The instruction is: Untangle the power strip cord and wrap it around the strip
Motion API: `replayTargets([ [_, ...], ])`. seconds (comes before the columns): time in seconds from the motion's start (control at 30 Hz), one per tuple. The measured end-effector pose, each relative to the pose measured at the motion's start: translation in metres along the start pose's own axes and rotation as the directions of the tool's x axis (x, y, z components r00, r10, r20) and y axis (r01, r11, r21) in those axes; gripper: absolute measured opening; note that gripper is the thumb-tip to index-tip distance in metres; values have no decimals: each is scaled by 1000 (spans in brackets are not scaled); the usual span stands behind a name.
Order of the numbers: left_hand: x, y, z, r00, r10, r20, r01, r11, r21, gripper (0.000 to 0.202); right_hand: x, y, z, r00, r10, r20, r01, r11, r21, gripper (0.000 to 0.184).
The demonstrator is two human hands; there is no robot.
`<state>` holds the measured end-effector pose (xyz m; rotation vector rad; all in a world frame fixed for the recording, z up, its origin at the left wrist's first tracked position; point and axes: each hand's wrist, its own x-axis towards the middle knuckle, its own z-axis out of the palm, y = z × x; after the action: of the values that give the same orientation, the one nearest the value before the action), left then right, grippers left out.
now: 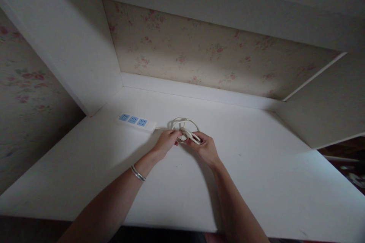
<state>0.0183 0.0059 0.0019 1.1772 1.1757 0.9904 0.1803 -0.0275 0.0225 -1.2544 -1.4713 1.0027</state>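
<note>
- Several loops of cord [188,133], bunched mid-table [176,193]!
- Left hand [165,143] pinching their left side, right hand [206,148] clasping the right.
- Power strip [137,124] lies left, blue sockets [133,120] up, cord leading from it.

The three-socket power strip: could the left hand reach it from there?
Probably yes: the power strip lies near the left hand, with only its cord between them, though that hand may first need to release it.
</note>
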Motion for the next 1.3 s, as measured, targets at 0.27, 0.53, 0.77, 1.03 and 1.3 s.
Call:
replayTargets([
  [0.27, 0, -1, 2, 999, -14, 34, 18, 991, -132, 17, -1, -4, 0, 995, 83, -48, -82, 996, 35, 23],
  [0.53, -3, 3, -4, 975, 33, 218, 26, 965, -262, 15, 5, 4, -6, 982, 169, -85, -150, 969, 196, 24],
  [0.77, 0, 1, -3, 974, -23, 226, 108, 923, -368, 17, 4, 3, -3, 992, 124, -12, -120, 977, 179, 27],
  [1.03, -1, 2, -3, 984, -22, 176, 70, 959, -273, 23, 1, 3, 0, 998, 60, 12, -60, 998, -15, 21],
  [1.3, -17, 4, -15, 814, 539, 215, -551, 602, 578, 23, -2, 9, 1, 993, 95, -69, -96, 995, -13, 19],
])
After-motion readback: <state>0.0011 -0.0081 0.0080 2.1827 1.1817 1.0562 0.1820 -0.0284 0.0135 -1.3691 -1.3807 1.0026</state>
